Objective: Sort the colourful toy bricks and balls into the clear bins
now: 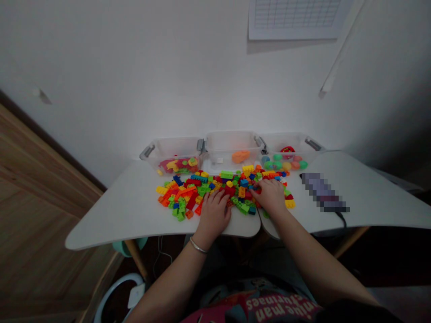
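A loose heap of coloured toy building bricks (pixel 191 202) covers the middle of the white table, in red, orange, yellow, green and blue. My left hand (pixel 214 213) rests on the near side of the heap, its fingers spread over red and orange bricks. On the right of the heap lies my right hand (pixel 272 196), thumb and fingers apart and reaching in among the bricks near a small blue brick (pixel 244 183). Bricks under both palms are hidden. I see nothing clearly gripped in either hand.
Behind the heap stand three clear plastic boxes: the left box (pixel 161 146) holds red and yellow pieces, the middle box (pixel 218 142) an orange piece, the right box (pixel 299 141) coloured balls or eggs. A phone-like device (pixel 323 192) with a cable lies at right. A white wall rises behind.
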`<state>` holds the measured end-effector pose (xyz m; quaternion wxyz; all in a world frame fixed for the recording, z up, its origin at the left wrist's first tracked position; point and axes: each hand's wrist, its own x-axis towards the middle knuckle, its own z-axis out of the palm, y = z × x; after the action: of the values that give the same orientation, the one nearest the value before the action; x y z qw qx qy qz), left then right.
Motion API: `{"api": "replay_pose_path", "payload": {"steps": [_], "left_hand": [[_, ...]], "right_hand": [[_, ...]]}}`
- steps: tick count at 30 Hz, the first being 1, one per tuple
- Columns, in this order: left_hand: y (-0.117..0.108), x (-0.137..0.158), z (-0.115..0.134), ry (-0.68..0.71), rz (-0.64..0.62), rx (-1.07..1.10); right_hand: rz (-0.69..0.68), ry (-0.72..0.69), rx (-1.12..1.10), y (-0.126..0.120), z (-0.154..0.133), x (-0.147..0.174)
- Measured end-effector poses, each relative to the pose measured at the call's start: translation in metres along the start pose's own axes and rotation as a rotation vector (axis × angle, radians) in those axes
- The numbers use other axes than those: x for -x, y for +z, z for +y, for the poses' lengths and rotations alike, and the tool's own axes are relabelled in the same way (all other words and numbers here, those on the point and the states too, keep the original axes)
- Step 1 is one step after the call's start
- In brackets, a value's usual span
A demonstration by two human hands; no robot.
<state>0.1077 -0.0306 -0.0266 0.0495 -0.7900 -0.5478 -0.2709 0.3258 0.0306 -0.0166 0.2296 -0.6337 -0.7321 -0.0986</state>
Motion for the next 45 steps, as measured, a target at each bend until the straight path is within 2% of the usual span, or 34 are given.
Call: {"api": "replay_pose_path", "payload": {"steps": [5,10,13,17,22,25,28,32,35,38,45], "left_hand": [[0.001,0.001,0.000,-0.001,-0.005,-0.005],[-0.001,-0.001,0.000,0.006,-0.005,-0.005],[-0.002,-0.002,0.001,0.004,-0.004,-0.002],[-0.002,-0.002,0.001,-0.001,-0.009,0.002],[-0.001,-0.002,0.000,0.001,-0.014,0.008],[-0.001,-0.002,-0.001,0.011,-0.007,0.000],[-0.001,-0.002,-0.001,0.014,-0.003,-0.001],[-0.001,-0.002,-0.001,0.009,-0.010,-0.001],[-0.001,-0.002,-0.001,0.009,-0.014,-0.007],[0.000,-0.002,-0.001,0.008,-0.014,-0.009],[0.000,-0.001,-0.001,0.016,-0.010,-0.009]], "right_hand": [[-0.030,0.021,0.020,0.001,0.000,-0.002],[0.041,-0.008,-0.055,0.001,0.003,-0.001],[0.103,0.017,-0.155,0.000,0.005,-0.001],[0.235,0.097,-0.417,-0.008,0.013,-0.008],[0.474,0.277,-0.673,-0.028,0.035,-0.043],[0.520,0.330,-0.717,-0.038,0.053,-0.074],[0.546,0.348,-0.662,-0.041,0.071,-0.100],[0.488,0.391,-0.507,-0.037,0.089,-0.118],[0.342,0.467,-0.358,-0.033,0.096,-0.119],[0.224,0.454,-0.227,-0.031,0.096,-0.115],[0.189,0.388,-0.092,-0.026,0.094,-0.111]]}}
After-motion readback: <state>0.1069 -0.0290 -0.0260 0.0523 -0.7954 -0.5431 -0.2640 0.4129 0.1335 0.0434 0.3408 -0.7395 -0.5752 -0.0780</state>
